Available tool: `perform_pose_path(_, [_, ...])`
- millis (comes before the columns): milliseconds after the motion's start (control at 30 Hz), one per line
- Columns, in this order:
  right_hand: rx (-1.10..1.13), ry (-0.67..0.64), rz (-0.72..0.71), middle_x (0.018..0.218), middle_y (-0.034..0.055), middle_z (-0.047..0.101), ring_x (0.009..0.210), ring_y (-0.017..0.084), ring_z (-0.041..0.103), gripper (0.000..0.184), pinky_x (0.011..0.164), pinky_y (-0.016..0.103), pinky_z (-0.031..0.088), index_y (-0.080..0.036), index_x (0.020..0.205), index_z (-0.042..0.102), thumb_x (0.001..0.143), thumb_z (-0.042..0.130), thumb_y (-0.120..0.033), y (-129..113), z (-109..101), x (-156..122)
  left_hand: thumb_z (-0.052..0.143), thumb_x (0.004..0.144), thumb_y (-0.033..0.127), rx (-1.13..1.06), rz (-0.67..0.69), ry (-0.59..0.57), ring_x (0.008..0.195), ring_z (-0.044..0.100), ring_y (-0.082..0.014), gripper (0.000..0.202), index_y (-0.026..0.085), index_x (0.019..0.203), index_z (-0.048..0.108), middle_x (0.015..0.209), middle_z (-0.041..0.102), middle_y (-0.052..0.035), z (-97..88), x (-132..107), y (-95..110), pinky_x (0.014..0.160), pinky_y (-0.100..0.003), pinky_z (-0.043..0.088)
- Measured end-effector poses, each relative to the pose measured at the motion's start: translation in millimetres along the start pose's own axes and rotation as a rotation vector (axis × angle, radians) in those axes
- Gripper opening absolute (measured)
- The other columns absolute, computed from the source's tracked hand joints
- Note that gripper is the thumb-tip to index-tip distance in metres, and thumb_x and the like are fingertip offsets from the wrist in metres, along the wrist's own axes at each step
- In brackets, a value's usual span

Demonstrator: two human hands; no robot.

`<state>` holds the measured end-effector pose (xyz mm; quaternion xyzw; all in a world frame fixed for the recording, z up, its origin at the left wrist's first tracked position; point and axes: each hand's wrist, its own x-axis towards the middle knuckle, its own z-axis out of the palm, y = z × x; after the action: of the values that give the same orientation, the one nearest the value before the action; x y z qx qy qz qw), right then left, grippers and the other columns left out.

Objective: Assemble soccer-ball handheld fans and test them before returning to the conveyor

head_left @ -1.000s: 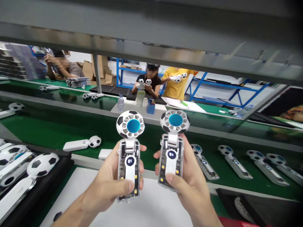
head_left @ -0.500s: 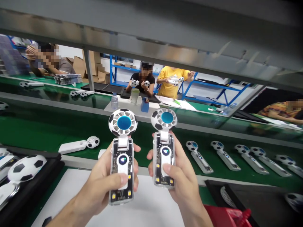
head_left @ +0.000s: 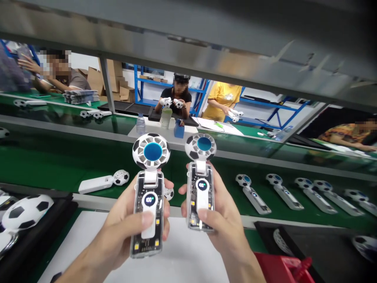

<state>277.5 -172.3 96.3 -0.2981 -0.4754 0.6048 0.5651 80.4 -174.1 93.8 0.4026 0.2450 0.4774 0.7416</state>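
My left hand (head_left: 123,232) grips a handheld fan (head_left: 148,192) upright, thumb pressed on its white front strip. This fan has a football-patterned head with a blue centre, a clear body, and a round display reading 100. My right hand (head_left: 224,228) holds a second, identical fan (head_left: 200,184) upright beside it, thumb low on its white strip; its display is lit too. Both fans are held above a white mat (head_left: 188,259), a little apart from each other.
A green conveyor belt (head_left: 44,165) carries a white fan (head_left: 103,181) on the left and a row of several fans (head_left: 297,192) on the right. A black tray of fans (head_left: 26,216) sits at left, something red (head_left: 279,267) at lower right. Other people work across the line.
Both fans' round displays changed from a small glow to showing a number. The view shifted slightly; the fans sit a bit lower and further left in frame.
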Motion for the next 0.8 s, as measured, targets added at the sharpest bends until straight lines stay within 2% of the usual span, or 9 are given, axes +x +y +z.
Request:
perform_pose_path(133, [-0.024, -0.025, 0.024, 0.11, 0.0087, 0.067, 0.074, 0.021, 0.064, 0.097, 0.061, 0.032, 0.048, -0.03, 0.154, 0.021, 0.076, 0.078, -0.03, -2, -1, 0, 0.061, 0.089, 0.044, 0.044, -0.021, 0.047, 0.054, 0.067, -0.0199, 0.037, 0.018, 0.115, 0.056, 0.082, 0.073, -0.0093, -2.5, 5, -1, 0.054, -0.029, 0.05])
perform_pose_path(233, [-0.001, -0.037, 0.027, 0.109, 0.0078, 0.067, 0.074, 0.02, 0.063, 0.096, 0.063, 0.032, 0.048, -0.03, 0.154, 0.021, 0.076, 0.076, -0.026, -1, 0, 1, 0.058, 0.091, 0.043, 0.07, -0.025, 0.121, 0.055, 0.069, -0.0232, 0.033, 0.018, 0.113, 0.055, 0.089, 0.075, -0.0112, 1.3, 8, -1, 0.055, -0.034, 0.054])
perform_pose_path(300, [0.017, -0.028, 0.017, 0.107, 0.0065, 0.068, 0.074, 0.019, 0.063, 0.094, 0.063, 0.031, 0.048, -0.03, 0.154, 0.022, 0.076, 0.074, -0.024, 0, 0, 2, 0.058, 0.091, 0.042, 0.073, -0.02, 0.171, 0.052, 0.068, -0.0218, 0.03, 0.019, 0.111, 0.056, 0.09, 0.075, -0.0099, 5.0, 9, -1, 0.052, -0.033, 0.054])
perform_pose_path(400, [0.005, 0.012, -0.009, 0.103, 0.0051, 0.067, 0.072, 0.019, 0.063, 0.092, 0.062, 0.033, 0.049, -0.031, 0.153, 0.024, 0.076, 0.073, -0.022, 2, 0, 3, 0.059, 0.09, 0.039, 0.067, -0.018, 0.218, 0.05, 0.068, -0.0217, 0.023, 0.018, 0.1, 0.059, 0.08, 0.074, -0.0075, 7.1, 10, 0, 0.05, -0.031, 0.053])
perform_pose_path(467, [-0.008, 0.034, -0.031, 0.102, 0.0048, 0.067, 0.071, 0.02, 0.063, 0.092, 0.061, 0.034, 0.049, -0.031, 0.153, 0.024, 0.075, 0.072, -0.021, 2, 0, 4, 0.061, 0.089, 0.037, 0.059, -0.02, 0.253, 0.052, 0.07, -0.0231, 0.021, 0.017, 0.096, 0.06, 0.087, 0.076, -0.0089, 5.1, 10, 0, 0.051, -0.032, 0.054])
perform_pose_path(533, [-0.017, 0.048, -0.057, 0.101, 0.0049, 0.067, 0.07, 0.02, 0.064, 0.092, 0.061, 0.035, 0.049, -0.03, 0.152, 0.025, 0.074, 0.072, -0.02, 3, 1, 5, 0.061, 0.088, 0.036, 0.06, -0.026, 0.25, 0.053, 0.071, -0.0251, 0.022, 0.016, 0.097, 0.061, 0.094, 0.076, -0.011, 1.7, 10, 1, 0.05, -0.034, 0.055])
perform_pose_path(667, [-0.062, 0.173, -0.162, 0.112, 0.0073, 0.066, 0.075, 0.022, 0.066, 0.086, 0.062, 0.036, 0.052, -0.03, 0.147, 0.037, 0.071, 0.077, -0.016, 5, 3, 7, 0.057, 0.09, 0.039, 0.047, -0.056, 0.153, 0.054, 0.072, -0.0263, 0.028, 0.014, 0.1, 0.061, 0.077, 0.076, -0.0115, -2.2, 10, 1, 0.052, -0.032, 0.055])
perform_pose_path(733, [-0.011, 0.154, -0.147, 0.098, 0.0054, 0.069, 0.069, 0.02, 0.065, 0.071, 0.056, 0.034, 0.052, -0.028, 0.139, 0.048, 0.074, 0.078, -0.024, 6, 1, 5, 0.057, 0.087, 0.039, 0.034, -0.049, 0.138, 0.054, 0.072, -0.0263, 0.027, 0.014, 0.099, 0.06, 0.076, 0.075, -0.0102, -2.1, 12, 0, 0.054, -0.034, 0.055])
perform_pose_path(800, [-0.003, 0.096, -0.111, 0.072, 0.0005, 0.064, 0.056, 0.019, 0.06, 0.056, 0.048, 0.032, 0.049, -0.026, 0.128, 0.058, 0.078, 0.077, -0.039, 7, -6, 1, 0.065, 0.08, 0.033, 0.122, 0.07, 0.265, 0.059, 0.072, -0.0253, 0.022, 0.017, 0.094, 0.06, 0.08, 0.074, -0.0071, -3.1, 15, -2, 0.057, -0.035, 0.056])
